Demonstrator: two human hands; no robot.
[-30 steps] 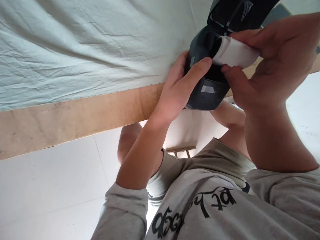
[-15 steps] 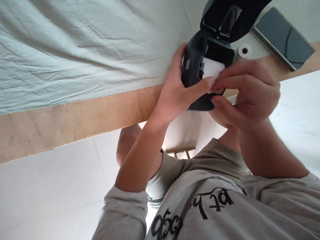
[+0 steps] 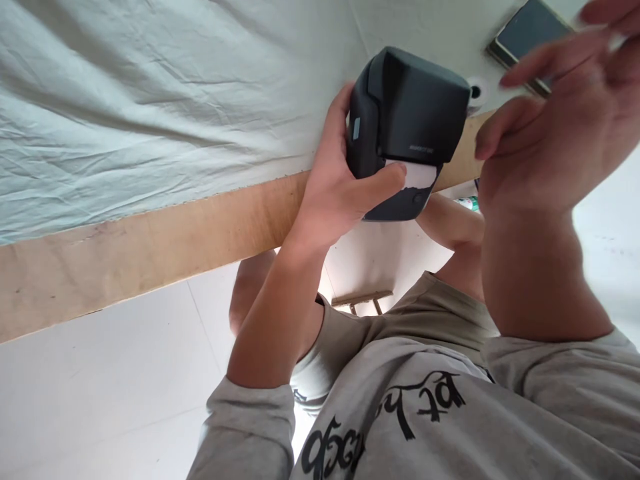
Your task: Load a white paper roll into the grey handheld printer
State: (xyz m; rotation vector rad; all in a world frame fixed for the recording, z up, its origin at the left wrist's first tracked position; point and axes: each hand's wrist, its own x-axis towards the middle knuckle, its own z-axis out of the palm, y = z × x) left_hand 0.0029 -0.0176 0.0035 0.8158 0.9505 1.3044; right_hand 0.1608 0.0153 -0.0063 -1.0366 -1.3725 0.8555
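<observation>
A black label printer (image 3: 423, 100) with its lid down stands at the table's edge. White paper (image 3: 420, 175) sticks out of the slot at its front, with a ragged edge. My left hand (image 3: 340, 177) grips the printer's side, fingers behind it and thumb pressed on the paper. To the right, my right hand (image 3: 555, 127) is raised apart from the printer, slightly blurred, fingers spread with nothing in them. Right beside the printer stands a small white paper roll (image 3: 477, 97), partly hidden by it.
A smartphone (image 3: 530, 33) lies at the back right, partly covered by my right hand. A pale wrinkled cloth (image 3: 175, 100) covers the table, leaving a bare wooden edge (image 3: 150, 233). Below are my legs and a small wooden stool (image 3: 363, 298).
The printer's lid was up and is now down, with paper coming out of the front. My right hand has left the paper and moved up and right, opening. My left hand keeps its hold.
</observation>
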